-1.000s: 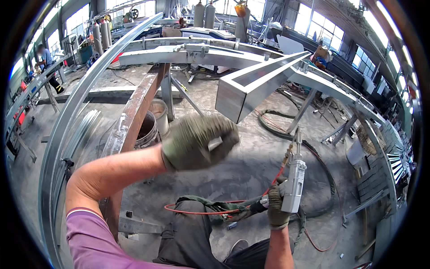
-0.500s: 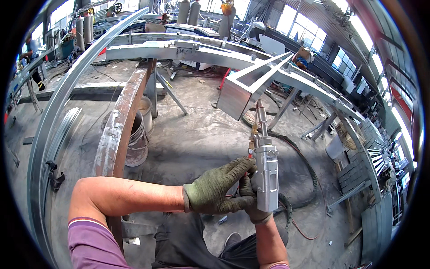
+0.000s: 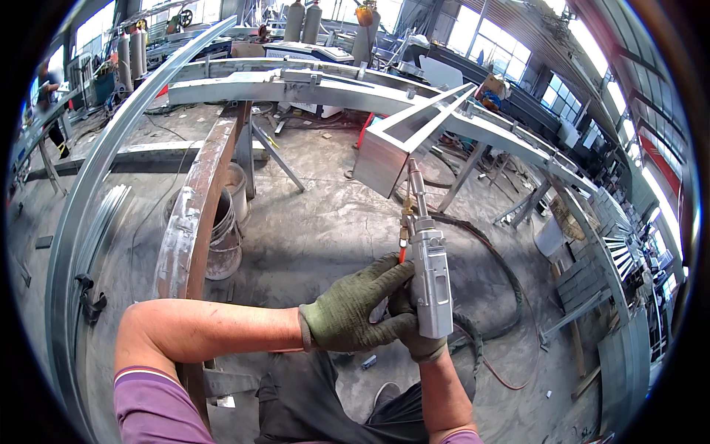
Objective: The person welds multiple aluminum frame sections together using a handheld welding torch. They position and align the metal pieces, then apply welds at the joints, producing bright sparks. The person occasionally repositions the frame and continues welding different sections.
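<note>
A silver handheld welding gun [image 3: 433,277] with a narrow nozzle and brass fittings points away from me. My right hand [image 3: 423,337], in a dark green glove, is closed around it from below, its fingers partly hidden by the body. My left hand [image 3: 355,307], gloved alike, presses against the gun's left side; fingertips and thumb meet the gun and the right hand, beside an orange hose [image 3: 402,254]. The nozzle tip lies close to the near right edge of a boxy, wedge-shaped metal piece [image 3: 381,159]; whether they touch I cannot tell.
The metal piece joins a long curved steel beam [image 3: 347,94]. A rusty beam [image 3: 194,214] stands left, with buckets [image 3: 228,255] beside it. A curved metal channel [image 3: 89,192] runs along the far left. Dark cables [image 3: 510,274] trail over the floor. Another person [image 3: 52,103] stands far left.
The gun has tilted and shifted slightly left and away from me, its nozzle closer to the metal piece's edge. Both hands have moved with it and keep their hold.
</note>
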Tool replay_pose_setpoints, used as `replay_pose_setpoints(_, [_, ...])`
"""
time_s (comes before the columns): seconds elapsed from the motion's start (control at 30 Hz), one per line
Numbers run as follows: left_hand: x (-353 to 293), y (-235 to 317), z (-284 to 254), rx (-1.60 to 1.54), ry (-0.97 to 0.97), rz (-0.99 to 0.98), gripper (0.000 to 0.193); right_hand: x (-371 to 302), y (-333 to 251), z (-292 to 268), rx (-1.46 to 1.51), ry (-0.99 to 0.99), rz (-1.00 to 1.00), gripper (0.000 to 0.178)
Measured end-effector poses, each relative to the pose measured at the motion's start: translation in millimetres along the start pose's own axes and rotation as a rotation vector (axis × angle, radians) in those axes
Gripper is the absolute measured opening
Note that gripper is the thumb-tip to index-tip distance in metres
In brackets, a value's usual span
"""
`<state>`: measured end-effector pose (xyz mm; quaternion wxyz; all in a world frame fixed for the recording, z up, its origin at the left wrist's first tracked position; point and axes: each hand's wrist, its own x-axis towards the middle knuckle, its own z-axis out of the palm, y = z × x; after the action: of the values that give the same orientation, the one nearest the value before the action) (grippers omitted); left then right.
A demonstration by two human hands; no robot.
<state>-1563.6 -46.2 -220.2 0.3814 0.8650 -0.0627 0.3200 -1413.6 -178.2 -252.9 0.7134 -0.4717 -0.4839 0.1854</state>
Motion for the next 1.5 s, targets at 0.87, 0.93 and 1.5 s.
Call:
replay_pose_setpoints(0.87, [3.7, 4.0, 1.3, 0.044, -0.002, -0.016, 0.090, 0.1, 11.9, -15.4, 0.023, -0.089, -0.026, 0.036])
replay_pose_setpoints(0.93, [3.0, 4.0, 2.5, 0.043, -0.003, -0.016, 0.091, -0.9, 14.6, -18.0, 0.108, -0.096, 0.009, 0.041])
replay_pose_setpoints(1.5, [2.4, 5.4, 4.1, 0.043, -0.032, -0.022, 0.090, 0.9, 12.9, -21.2, 0.054, -0.118, 0.002, 0.039])
